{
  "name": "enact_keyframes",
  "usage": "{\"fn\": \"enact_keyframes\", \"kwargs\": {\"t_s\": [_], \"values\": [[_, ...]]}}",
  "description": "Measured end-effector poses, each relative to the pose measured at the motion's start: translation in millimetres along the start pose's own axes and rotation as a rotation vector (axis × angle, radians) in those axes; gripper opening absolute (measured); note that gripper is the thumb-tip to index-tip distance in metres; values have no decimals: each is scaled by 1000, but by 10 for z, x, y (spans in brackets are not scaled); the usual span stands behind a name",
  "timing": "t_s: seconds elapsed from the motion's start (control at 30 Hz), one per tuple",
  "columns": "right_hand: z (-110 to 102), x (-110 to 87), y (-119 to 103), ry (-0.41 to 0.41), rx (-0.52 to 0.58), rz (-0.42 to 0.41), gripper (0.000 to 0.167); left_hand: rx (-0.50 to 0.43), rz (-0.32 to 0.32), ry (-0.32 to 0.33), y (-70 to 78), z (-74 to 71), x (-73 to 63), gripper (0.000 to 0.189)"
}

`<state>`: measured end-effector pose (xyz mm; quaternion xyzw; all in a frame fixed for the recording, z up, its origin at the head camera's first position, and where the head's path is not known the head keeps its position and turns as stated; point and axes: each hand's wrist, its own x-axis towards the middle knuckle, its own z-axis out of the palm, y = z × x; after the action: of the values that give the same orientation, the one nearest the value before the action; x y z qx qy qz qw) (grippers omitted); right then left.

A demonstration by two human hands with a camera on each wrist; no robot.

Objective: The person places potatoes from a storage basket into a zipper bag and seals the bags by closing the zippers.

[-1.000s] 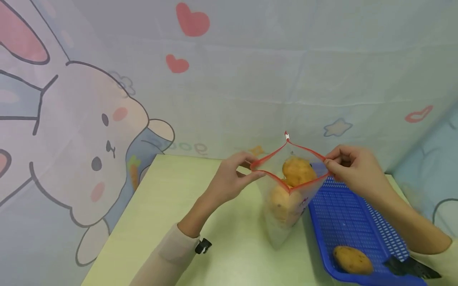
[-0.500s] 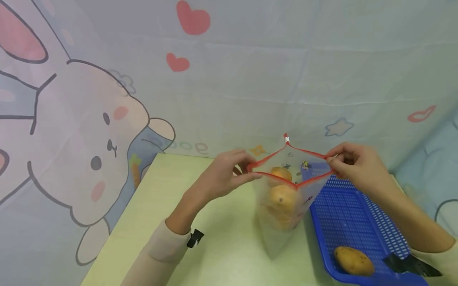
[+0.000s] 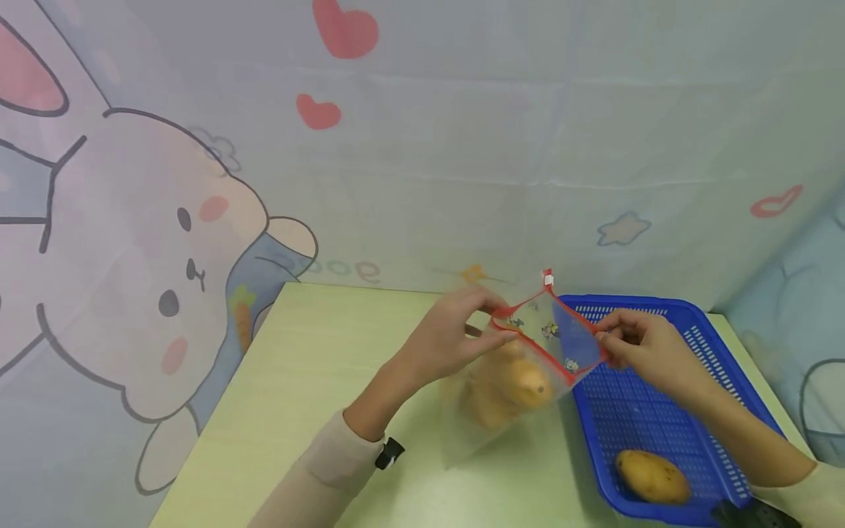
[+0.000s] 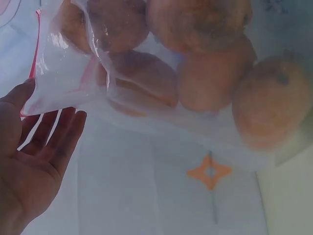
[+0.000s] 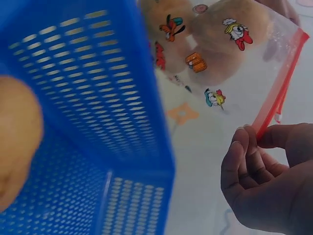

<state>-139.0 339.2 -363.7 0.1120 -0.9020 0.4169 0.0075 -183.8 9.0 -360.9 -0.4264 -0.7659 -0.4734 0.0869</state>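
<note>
Between both hands hangs a translucent zip bag (image 3: 475,433) with red zipper edging, its mouth spread open and its body tilted to the lower left. Several potatoes (image 4: 205,73) are bunched inside it. My left hand (image 3: 445,334) pinches the left corner of the mouth between thumb and fingers. The right corner is pinched by my right hand (image 3: 650,356), close over the blue basket. A white slider (image 3: 548,279) sits at the far corner of the zipper. Cartoon figures (image 5: 237,34) are printed on the bag.
To the right on the pale green table (image 3: 330,352) stands a blue plastic basket (image 3: 587,440) with slotted walls. One potato (image 3: 652,477) lies in its near end. Behind the table hangs a printed cloth (image 3: 462,147) with a rabbit and hearts.
The bag's mouth has swung lower and to the right, while its bottom has tilted left. The potatoes inside have shifted left and down. Both hands keep their pinch, slightly lower now.
</note>
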Motion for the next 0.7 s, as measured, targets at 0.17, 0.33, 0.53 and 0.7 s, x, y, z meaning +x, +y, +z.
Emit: {"fn": "enact_keyframes", "kwargs": {"t_s": [0.17, 0.33, 0.53, 0.7], "values": [[-16, -60, 227, -51, -54, -1, 22, 120, 66, -30, -3, 208, 68, 22], [-143, -166, 439, -145, -140, -101, 24, 197, 76, -40, 27, 317, 124, 25], [-248, -381, 685, -311, -300, -225, 27, 178, 23, -60, 52, 341, 121, 27], [-124, -556, 839, -474, -381, -193, 47, 176, -12, -58, 20, 390, 78, 29]]}}
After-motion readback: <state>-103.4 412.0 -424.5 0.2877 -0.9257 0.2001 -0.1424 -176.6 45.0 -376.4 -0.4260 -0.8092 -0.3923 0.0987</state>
